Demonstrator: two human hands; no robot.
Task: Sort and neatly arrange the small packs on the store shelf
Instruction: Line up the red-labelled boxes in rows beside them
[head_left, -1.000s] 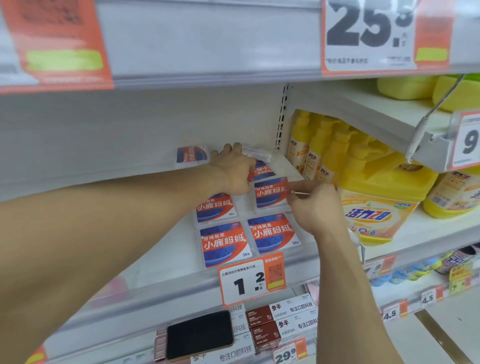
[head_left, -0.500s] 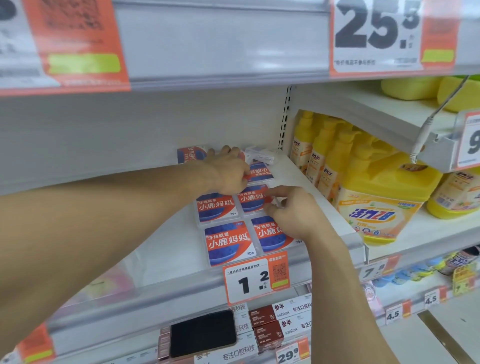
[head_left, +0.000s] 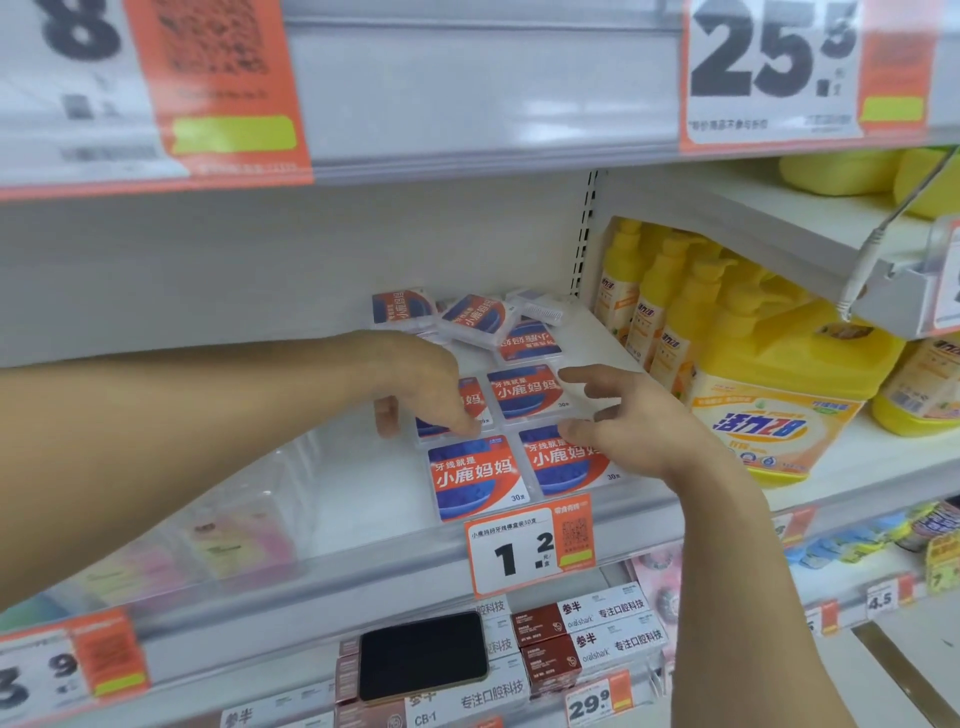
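Stock on the white shelf (head_left: 363, 499), centre of the frame: dental floss pick packs, flat clear boxes with red-and-blue labels. Four lie face up in a two-by-two block near the front edge: front-left pack (head_left: 475, 477), front-right pack (head_left: 569, 460), rear-right pack (head_left: 527, 391), and a rear-left pack (head_left: 470, 402) half hidden under your hand. Loose packs (head_left: 478, 317) sit behind them, tilted and overlapping, against the back wall.

Your left hand (head_left: 426, 387) hangs over the rear-left pack with fingers pointing down, fingertips touching or nearly touching it; it grips nothing. Your right hand (head_left: 623, 421) hovers with fingers spread and relaxed over the front-right pack, holding nothing.

Risks, as judged from here: a sideways nudge from either hand would likely skew the squared block, since smooth boxes slide easily on the shelf. Reaching to the back pile across the block risks your wrists dragging front packs toward the price tag (head_left: 530, 545) and off the edge. Yellow detergent bottles (head_left: 670, 306) stand close at right; a wide right elbow could knock them.
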